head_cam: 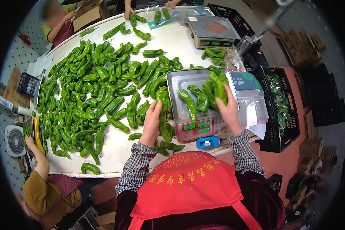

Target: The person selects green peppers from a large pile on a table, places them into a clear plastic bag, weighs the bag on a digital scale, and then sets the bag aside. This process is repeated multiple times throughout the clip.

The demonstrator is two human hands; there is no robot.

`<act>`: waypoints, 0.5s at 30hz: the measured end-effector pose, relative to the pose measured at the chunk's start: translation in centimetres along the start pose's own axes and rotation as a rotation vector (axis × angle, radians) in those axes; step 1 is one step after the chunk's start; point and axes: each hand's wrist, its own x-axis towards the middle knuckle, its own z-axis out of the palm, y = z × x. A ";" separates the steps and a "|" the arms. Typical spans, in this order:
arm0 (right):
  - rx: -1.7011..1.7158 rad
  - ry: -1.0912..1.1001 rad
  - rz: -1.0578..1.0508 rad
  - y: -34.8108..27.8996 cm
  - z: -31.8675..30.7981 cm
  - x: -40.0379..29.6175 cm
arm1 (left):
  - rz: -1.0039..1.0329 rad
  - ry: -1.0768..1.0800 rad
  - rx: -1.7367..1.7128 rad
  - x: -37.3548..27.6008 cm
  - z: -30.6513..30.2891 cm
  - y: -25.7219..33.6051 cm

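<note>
Before me a weighing scale with a steel pan and lit green displays stands at the table's front right. Several green peppers lie on its pan. My right hand is over the pan's right side, with its fingers around a long green pepper. Left of the scale, my left hand grips another green pepper, which hangs lengthwise by the thumb. Some of its fingers are hidden behind the pepper. A large heap of green peppers spreads over the white table to the left.
A blue tape dispenser sits before the scale, with printed plastic bags to its right. A black crate holds bagged peppers. Another scale stands farther back. Co-workers' hands are around the white table.
</note>
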 end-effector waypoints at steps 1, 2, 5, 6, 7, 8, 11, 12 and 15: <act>-0.103 0.096 -0.116 0.8 -0.5 0.5 | -0.002 -0.011 0.007 0.0 0.6 -0.3; -0.167 0.085 -0.075 1.2 -1.0 0.8 | -0.003 -0.020 0.013 0.1 1.2 -0.5; -0.340 0.030 -0.118 3.1 -1.7 0.8 | -0.008 -0.015 0.010 0.1 2.0 -1.5; -0.391 0.008 -0.166 3.8 -1.8 0.6 | -0.014 -0.007 -0.008 0.2 2.0 -1.7; -0.343 0.019 -0.158 4.3 -2.1 0.2 | -0.021 0.001 -0.025 0.3 2.0 -1.9; -0.295 0.030 -0.150 4.6 -2.3 -0.2 | -0.024 0.023 -0.038 0.0 2.0 -2.0; -0.160 0.100 -0.111 4.5 -3.6 -1.2 | -0.016 0.053 -0.090 -0.6 1.8 -2.2; -0.099 0.109 -0.065 4.9 -4.3 -1.6 | -0.013 0.071 -0.080 -0.6 1.8 -2.4; 0.012 0.123 0.027 5.9 -5.7 -2.7 | -0.003 0.085 -0.100 -0.8 1.9 -2.8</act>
